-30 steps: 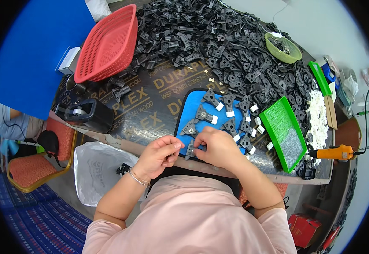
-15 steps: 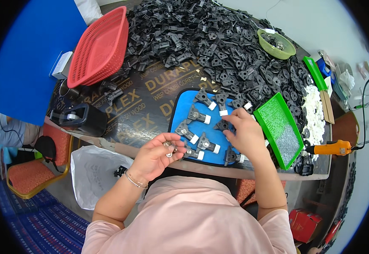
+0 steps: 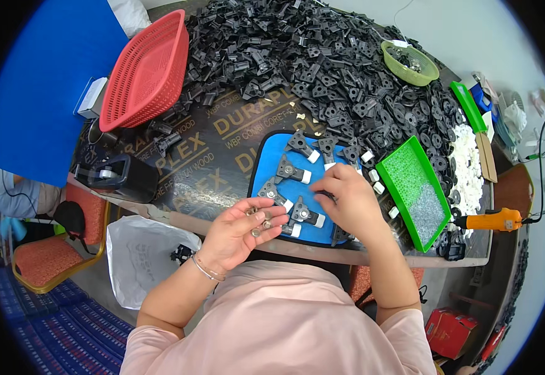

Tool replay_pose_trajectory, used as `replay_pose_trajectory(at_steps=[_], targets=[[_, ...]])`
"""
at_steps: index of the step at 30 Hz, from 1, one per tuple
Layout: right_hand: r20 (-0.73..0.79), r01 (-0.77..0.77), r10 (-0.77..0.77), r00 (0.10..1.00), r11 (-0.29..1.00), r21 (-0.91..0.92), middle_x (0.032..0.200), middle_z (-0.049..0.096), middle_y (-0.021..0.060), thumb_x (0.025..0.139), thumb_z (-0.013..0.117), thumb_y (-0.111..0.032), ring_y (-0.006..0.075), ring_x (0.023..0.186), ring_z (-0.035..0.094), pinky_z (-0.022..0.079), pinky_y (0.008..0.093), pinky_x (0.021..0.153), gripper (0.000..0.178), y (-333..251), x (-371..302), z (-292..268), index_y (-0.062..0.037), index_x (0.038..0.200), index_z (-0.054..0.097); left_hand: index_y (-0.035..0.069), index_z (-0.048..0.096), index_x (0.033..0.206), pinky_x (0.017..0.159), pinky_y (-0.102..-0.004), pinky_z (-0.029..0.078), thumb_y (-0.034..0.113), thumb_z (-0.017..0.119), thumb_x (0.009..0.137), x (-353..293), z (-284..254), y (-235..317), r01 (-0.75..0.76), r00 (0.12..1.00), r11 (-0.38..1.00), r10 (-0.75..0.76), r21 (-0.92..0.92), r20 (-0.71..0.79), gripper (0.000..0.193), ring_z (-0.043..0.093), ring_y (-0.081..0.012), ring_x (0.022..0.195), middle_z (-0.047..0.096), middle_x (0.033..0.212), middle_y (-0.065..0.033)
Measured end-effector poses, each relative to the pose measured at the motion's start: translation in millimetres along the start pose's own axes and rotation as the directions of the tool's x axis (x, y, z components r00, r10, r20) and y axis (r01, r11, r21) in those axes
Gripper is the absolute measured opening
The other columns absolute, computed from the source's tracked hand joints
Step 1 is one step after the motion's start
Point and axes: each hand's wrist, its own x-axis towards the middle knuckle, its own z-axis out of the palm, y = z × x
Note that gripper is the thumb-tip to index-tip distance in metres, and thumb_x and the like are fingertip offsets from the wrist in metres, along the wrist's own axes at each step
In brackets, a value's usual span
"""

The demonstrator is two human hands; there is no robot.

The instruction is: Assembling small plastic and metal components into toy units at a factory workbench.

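Observation:
My left hand [image 3: 235, 233] is cupped palm up, cradling several small round metal parts [image 3: 257, 233] against its curled fingers. Over the blue mat [image 3: 322, 232] hovers my right hand [image 3: 349, 205], thumb and fingers drawn together; whatever they pinch, if anything, is hidden. Several black three-armed brackets with white end pieces lie on the mat. One bracket [image 3: 288, 170] near its middle has a round metal piece in its centre, as does another bracket [image 3: 303, 214] between my hands. The right hand covers some brackets.
A green tray [image 3: 403, 209] of small clear and silvery pieces sits right of the mat, near an orange power screwdriver [image 3: 494, 219]. Black plastic parts [image 3: 303, 56] are heaped behind. At left stand a red basket [image 3: 141, 75] and a tape dispenser [image 3: 125, 178].
My right hand has drawn back slightly left and down from the bracket it was touching. My left hand has shifted a little right, with more of the metal parts showing.

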Motion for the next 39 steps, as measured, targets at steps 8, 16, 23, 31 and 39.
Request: replay_pose_trajectory(at_steps=[8, 16, 23, 31, 39], targets=[[-0.045, 0.177, -0.172, 0.984, 0.933, 0.314, 0.078, 0.056, 0.0015, 0.064, 0.076, -0.006, 0.0203, 0.073, 0.055, 0.045, 0.0317, 0.063, 0.021, -32, 2, 8, -0.0121, 0.084, 0.071, -0.005, 0.043, 0.126, 0.1, -0.0434, 0.045, -0.003, 0.042, 0.088, 5, 15, 0, 0.113, 0.991, 0.981, -0.1, -0.16, 0.084, 0.038, 0.058, -0.0277, 0.109, 0.056, 0.116, -0.0187], [-0.061, 0.15, -0.138, 0.989, 0.946, 0.286, 0.077, 0.056, 0.0026, 0.067, 0.074, -0.004, 0.0206, 0.073, 0.056, 0.046, 0.0313, 0.063, 0.02, -29, -5, 9, -0.0108, 0.086, 0.071, -0.004, 0.049, 0.12, 0.097, -0.0405, 0.048, 0.003, 0.046, 0.092, 7, 25, -1, 0.121, 0.99, 0.988, -0.113, -0.098, 0.09, 0.029, 0.059, -0.0236, 0.105, 0.059, 0.109, -0.0127], [-0.135, 0.049, 0.004, 0.991, 0.923, 0.382, 0.077, 0.057, 0.0047, 0.067, 0.075, -0.002, 0.02, 0.068, 0.058, 0.047, 0.0298, 0.057, 0.021, -31, -11, 9, -0.0095, 0.085, 0.069, 0.001, 0.057, 0.102, 0.088, -0.0333, 0.053, 0.007, 0.056, 0.091, 18, 21, -13, 0.012, 0.997, 0.996, -0.018, 0.086, 0.071, 0.012, 0.062, -0.0195, 0.096, 0.061, 0.103, -0.0102], [-0.28, 0.119, -0.05, 0.959, 0.964, 0.237, 0.075, 0.057, 0.0013, 0.064, 0.076, -0.009, 0.0201, 0.068, 0.058, 0.045, 0.0328, 0.059, 0.02, -32, -18, 12, -0.01, 0.082, 0.068, 0.001, 0.059, 0.096, 0.081, -0.0315, 0.055, 0.008, 0.059, 0.09, 24, 30, -17, 0.001, 0.999, 0.999, 0.0, 0.038, -0.034, 0.01, 0.063, -0.0176, 0.088, 0.063, 0.095, -0.0086], [-0.268, 0.101, -0.022, 0.963, 0.953, 0.285, 0.076, 0.058, 0.003, 0.066, 0.076, -0.008, 0.0195, 0.067, 0.058, 0.046, 0.0309, 0.058, 0.02, -26, -21, 10, -0.0086, 0.084, 0.07, 0.001, 0.06, 0.095, 0.08, -0.0308, 0.055, 0.009, 0.061, 0.089, 24, 34, -20, -0.011, 1.0, 1.0, 0.011, 0.012, -0.017, 0.01, 0.063, -0.018, 0.089, 0.064, 0.095, -0.0093]])
